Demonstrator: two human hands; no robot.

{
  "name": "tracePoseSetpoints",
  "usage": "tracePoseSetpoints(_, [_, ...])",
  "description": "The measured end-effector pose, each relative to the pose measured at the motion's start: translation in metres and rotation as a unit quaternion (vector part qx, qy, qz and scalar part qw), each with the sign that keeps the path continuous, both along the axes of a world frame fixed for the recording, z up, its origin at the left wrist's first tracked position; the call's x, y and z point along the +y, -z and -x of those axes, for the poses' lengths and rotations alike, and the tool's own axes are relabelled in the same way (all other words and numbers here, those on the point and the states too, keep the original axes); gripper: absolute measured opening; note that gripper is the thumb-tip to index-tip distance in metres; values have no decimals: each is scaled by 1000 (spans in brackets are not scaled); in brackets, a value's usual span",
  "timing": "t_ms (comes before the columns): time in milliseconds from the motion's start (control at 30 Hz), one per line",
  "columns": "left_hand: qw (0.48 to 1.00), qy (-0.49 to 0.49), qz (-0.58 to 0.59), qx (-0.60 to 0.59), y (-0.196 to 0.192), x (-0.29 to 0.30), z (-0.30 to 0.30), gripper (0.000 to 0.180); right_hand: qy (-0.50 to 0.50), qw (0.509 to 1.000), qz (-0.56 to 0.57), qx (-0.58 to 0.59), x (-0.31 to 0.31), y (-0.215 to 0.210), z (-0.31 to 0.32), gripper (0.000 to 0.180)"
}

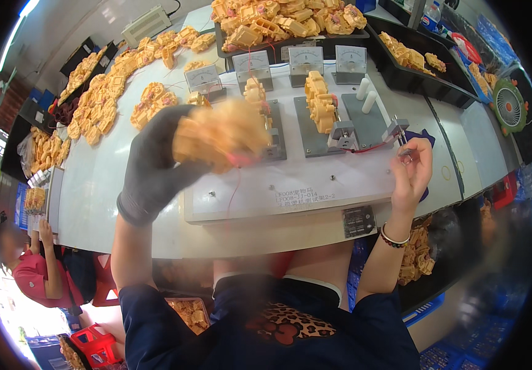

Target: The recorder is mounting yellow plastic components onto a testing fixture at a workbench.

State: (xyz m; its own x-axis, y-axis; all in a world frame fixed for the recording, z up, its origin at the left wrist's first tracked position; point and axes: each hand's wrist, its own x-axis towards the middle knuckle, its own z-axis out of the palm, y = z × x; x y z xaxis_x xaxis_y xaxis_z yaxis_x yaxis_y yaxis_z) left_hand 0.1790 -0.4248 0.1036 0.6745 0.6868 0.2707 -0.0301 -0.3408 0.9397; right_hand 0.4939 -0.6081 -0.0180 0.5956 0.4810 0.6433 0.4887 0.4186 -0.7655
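While the left hand, in one dark grey glove, grips a blurred clump of tan plastic up over the left part of the white test board, the bare right hand has its thumb and fingertips closed on one small metal handle at the board's right end. I can't tell whether that clump is one piece or several; one pink spot shows on it, and one thin red wire hangs below. Along the back of the board I count four dial meters, side by side. Two tan castings stand upright in front of them, the nearer-left one partly covered by the held clump, and two white posts rise from the rightmost grey plate. Behind the meters sits one black tray heaped with castings too many to count; a second black tray lies to the right, near one green fan. Over on the left, one co-worker in red sits.
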Motion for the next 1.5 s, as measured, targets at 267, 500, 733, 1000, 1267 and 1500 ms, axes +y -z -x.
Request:
tracePoseSetpoints(267, [918, -9, -393, 44, -6, -28, -11, 55, 11, 1000, 6, 16, 1, -4, 5, 31])
tracePoseSetpoints(500, [930, 26, -366, 28, -8, -27, -26, 57, -26, 998, 4, 51, 2, -8, 7, 35])
tracePoseSetpoints(733, [959, 95, -267, -28, -30, -26, -68, 51, -14, 999, 8, 34, 3, -5, 4, 32])
tracePoseSetpoints(1000, [876, 376, -275, 121, -63, 49, -211, 38, 7, 1000, -7, 2, 2, -2, -1, 36])
tracePoseSetpoints(1267, [839, 130, -84, 521, -13, 85, -333, 20, 13, 1000, -1, -27, 1, -7, -3, 38])
tracePoseSetpoints(1500, [865, 86, -108, 482, 19, 36, -345, 25, 24, 998, -3, -64, 1, -4, -4, 39])
